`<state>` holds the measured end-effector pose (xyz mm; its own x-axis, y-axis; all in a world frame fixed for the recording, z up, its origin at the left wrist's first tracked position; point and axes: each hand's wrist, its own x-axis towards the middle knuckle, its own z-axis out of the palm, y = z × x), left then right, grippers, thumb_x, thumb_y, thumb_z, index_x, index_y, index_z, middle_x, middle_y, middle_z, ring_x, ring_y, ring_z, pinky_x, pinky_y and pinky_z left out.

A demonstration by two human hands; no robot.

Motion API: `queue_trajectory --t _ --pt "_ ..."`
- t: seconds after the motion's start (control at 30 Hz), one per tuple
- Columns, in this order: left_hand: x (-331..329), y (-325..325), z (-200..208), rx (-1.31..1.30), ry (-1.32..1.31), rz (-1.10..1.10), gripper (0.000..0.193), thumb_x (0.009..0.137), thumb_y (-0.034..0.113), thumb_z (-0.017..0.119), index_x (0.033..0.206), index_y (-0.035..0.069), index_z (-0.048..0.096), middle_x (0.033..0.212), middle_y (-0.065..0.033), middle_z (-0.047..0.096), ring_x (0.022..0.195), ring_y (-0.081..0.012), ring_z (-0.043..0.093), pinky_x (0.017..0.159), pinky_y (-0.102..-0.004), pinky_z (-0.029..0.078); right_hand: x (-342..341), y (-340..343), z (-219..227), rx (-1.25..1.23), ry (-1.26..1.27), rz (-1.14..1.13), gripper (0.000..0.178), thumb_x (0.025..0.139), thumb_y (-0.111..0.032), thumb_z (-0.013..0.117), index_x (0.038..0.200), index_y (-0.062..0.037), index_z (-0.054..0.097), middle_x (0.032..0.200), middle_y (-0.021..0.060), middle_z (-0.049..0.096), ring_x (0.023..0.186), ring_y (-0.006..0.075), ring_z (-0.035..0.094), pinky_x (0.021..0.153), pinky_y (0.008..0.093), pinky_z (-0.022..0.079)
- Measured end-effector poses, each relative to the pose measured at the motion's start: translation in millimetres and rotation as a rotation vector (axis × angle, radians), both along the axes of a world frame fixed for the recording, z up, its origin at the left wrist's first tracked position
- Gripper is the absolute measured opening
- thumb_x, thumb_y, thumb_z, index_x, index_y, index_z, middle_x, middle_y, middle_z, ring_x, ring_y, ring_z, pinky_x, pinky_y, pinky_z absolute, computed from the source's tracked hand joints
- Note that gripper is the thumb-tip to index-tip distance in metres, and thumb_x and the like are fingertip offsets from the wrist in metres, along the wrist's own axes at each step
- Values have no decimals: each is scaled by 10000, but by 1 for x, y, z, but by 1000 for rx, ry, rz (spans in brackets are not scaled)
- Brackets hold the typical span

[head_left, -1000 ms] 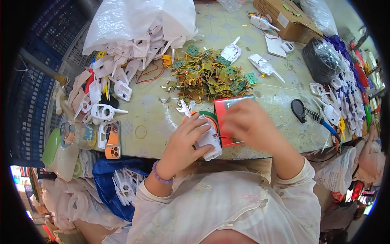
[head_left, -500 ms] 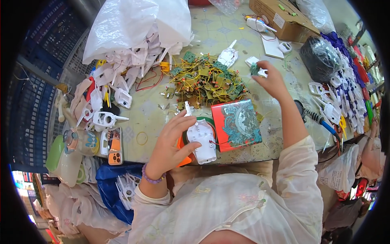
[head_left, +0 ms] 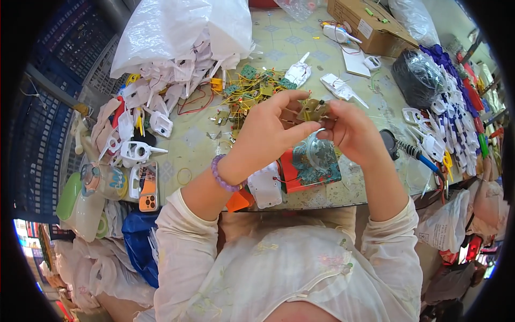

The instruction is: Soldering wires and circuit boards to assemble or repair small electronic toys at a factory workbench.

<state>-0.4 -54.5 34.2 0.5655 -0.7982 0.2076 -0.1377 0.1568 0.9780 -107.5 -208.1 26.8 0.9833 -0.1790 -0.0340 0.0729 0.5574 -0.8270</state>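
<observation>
Above the pile, both hands meet at a small green-brown circuit board point(head_left: 313, 110). My right hand point(head_left: 357, 129) pinches its right side, and my left hand point(head_left: 276, 122), a purple bead bracelet at the wrist, closes its thumb and fingers on the left side. Behind my left hand lies a heap of circuit boards point(head_left: 260, 85) with yellow wires, partly hidden. Beneath the hands are a red box with a teal pattern point(head_left: 311, 169) and, beside it, a white plastic housing point(head_left: 265, 188) resting on an orange object point(head_left: 238, 200).
A plastic bag point(head_left: 182, 37) and white plastic parts point(head_left: 155, 88) crowd the left. A phone point(head_left: 148, 188) and a jar point(head_left: 110, 180) stand near the edge. At right are a soldering iron point(head_left: 416, 151), a black-wrapped bundle point(head_left: 418, 75) and a cardboard box point(head_left: 370, 27).
My right hand has come back from the far right toward the middle. My left hand has left the white housing and risen to meet it at the circuit board.
</observation>
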Motion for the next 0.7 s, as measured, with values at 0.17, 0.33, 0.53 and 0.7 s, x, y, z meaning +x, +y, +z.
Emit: queue_trajectory --t 0.17,0.33,0.53,0.7 --pt "1 5 -2 -54 -996 332 168 695 52 638 859 18 623 774 -70 592 682 -246 595 592 -322 489 -7 11 -7 -39 91 -173 282 872 -249 547 1049 -30 535 907 40 583 756 120 577 666 244 482" --pt "1 7 -7 -205 -1289 342 199 675 77 613 874 62 617 833 -55 582 785 -231 583 646 -341 477 -3 11 -13 -33 153 -45 268 809 -148 643 1025 -11 561 904 32 592 749 98 565 669 231 474" --pt "16 34 -11 -26 -885 -251 198 667 159 711 604 76 542 771 -34 613 775 -237 567 687 -342 435 -14 3 -16 -642 6 -141 227 791 -67 638 998 13 591 898 39 616 807 76 554 713 229 457" --pt "28 28 -23 206 -914 -333 77 689 107 613 684 37 581 895 -98 631 933 -280 573 778 -376 436 -19 5 -14 -1225 -44 39 156 736 -43 640 891 -46 631 807 89 606 817 214 555 733 305 441"
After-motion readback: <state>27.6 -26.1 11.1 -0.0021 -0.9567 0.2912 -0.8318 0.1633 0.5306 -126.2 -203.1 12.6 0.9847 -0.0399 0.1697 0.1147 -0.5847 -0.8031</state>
